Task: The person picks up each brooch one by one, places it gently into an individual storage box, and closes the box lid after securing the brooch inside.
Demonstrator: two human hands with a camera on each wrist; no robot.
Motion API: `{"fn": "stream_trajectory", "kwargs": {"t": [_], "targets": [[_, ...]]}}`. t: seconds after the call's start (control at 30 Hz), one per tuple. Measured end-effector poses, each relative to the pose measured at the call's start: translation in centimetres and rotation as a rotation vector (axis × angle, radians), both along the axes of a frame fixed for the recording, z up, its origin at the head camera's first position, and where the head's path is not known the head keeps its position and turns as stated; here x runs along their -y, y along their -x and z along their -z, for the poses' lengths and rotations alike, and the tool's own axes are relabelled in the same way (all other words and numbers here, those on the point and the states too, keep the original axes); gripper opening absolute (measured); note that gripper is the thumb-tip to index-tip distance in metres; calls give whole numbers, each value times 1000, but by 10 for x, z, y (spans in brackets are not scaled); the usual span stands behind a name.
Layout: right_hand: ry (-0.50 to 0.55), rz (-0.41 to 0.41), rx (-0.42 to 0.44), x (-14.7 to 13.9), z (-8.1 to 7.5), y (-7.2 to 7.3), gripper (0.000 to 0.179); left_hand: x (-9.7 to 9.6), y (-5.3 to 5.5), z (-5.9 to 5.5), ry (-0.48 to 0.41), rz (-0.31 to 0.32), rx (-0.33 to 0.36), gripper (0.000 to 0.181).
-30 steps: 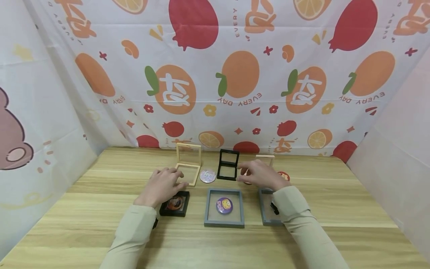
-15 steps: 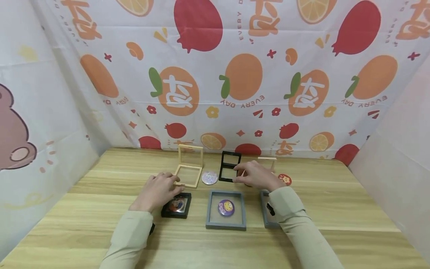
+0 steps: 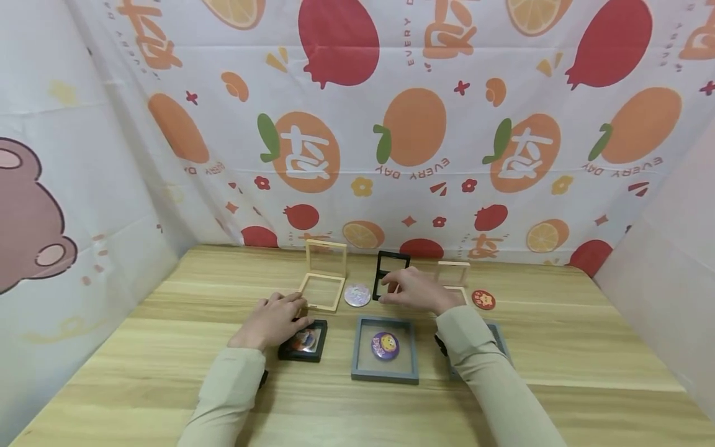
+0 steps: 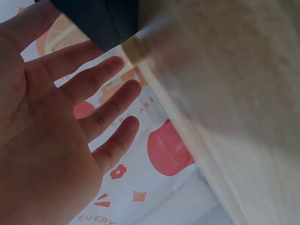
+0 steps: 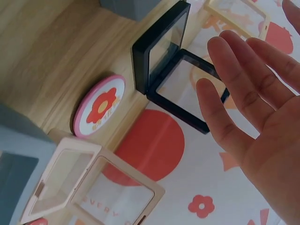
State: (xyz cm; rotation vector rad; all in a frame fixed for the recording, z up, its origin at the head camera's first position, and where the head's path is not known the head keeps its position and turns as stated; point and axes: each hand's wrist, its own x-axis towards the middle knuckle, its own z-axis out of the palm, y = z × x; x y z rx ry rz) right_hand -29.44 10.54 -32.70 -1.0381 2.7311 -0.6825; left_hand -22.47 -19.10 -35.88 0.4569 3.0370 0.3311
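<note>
My left hand (image 3: 274,321) lies over the left side of a small black display frame (image 3: 304,341) with a round badge inside. In the left wrist view, the fingers (image 4: 110,105) are spread beside the frame's dark corner (image 4: 108,21). Farther right, my right hand (image 3: 416,290) hovers at an opened black display frame (image 3: 393,263), its panel upright. The right wrist view shows the fingers (image 5: 234,77) extended and loosely bent in front of this black frame (image 5: 176,58), nothing gripped. A flower badge (image 5: 101,106) with a pink rim lies beside the frame.
Opened cream frames (image 3: 325,273) (image 3: 453,273) stand at the back left and right. A glittery badge (image 3: 357,295) and a red star badge (image 3: 483,300) lie near them. In front are a grey frame (image 3: 357,354) holding a purple badge (image 3: 385,346) and another grey frame (image 3: 499,341), partly behind my right sleeve.
My right hand has moved left over the opened black frame, uncovering more of the right cream frame and the red badge. My left hand stays at its black frame. The head view has shifted slightly.
</note>
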Motion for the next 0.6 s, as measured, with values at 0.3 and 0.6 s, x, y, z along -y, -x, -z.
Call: {"fn": "stream_trajectory", "kwargs": {"t": [0.3, 0.6], "targets": [[-61, -14, -1, 10, 7, 5, 38, -2, 3, 3, -22, 3, 67, 52], [-74, -26, 4, 20, 9, 2, 33, -3, 3, 2, -22, -19, 88, 50]]}}
